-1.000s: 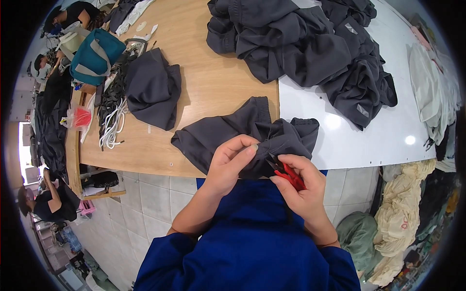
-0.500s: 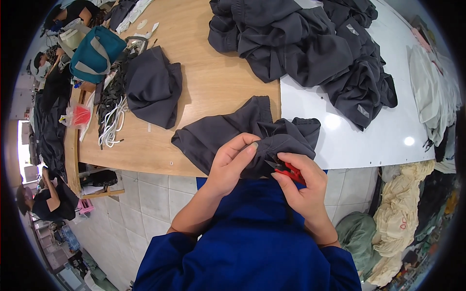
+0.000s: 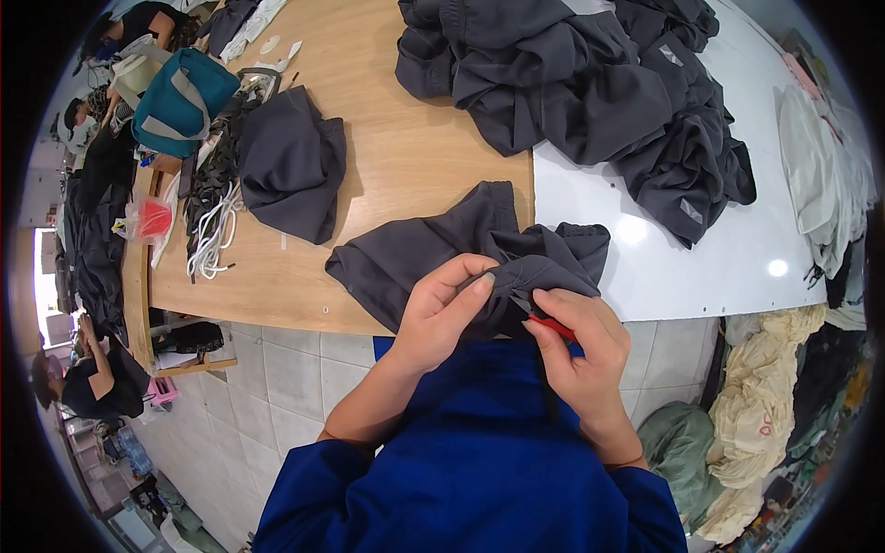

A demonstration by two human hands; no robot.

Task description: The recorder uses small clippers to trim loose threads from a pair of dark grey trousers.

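Observation:
A dark grey garment (image 3: pixel 415 244) with a gathered, elastic-looking edge lies across the near edge of the table. My left hand (image 3: pixel 449 300) pinches its fabric between thumb and fingers. Closed around small red-handled thread snips (image 3: pixel 556 325), my right hand (image 3: pixel 583 341) sits just to the right, at the garment's near part. The snips' metal blades point toward the cloth beside my left fingers. Loose threads show on the fabric there. Most of the snips' handle is hidden by my right fingers.
A heap of dark grey garments (image 3: pixel 572 83) covers the far right. Another folded grey piece (image 3: pixel 290 166) lies at left, beside white cords (image 3: pixel 217 235) and a teal bag (image 3: pixel 184 101). Cream cloth (image 3: pixel 756 405) is piled below right. Other people are at the far left.
My right hand has shifted slightly right and closed further over the snips, so less red shows. The left hand keeps its pinch almost unmoved.

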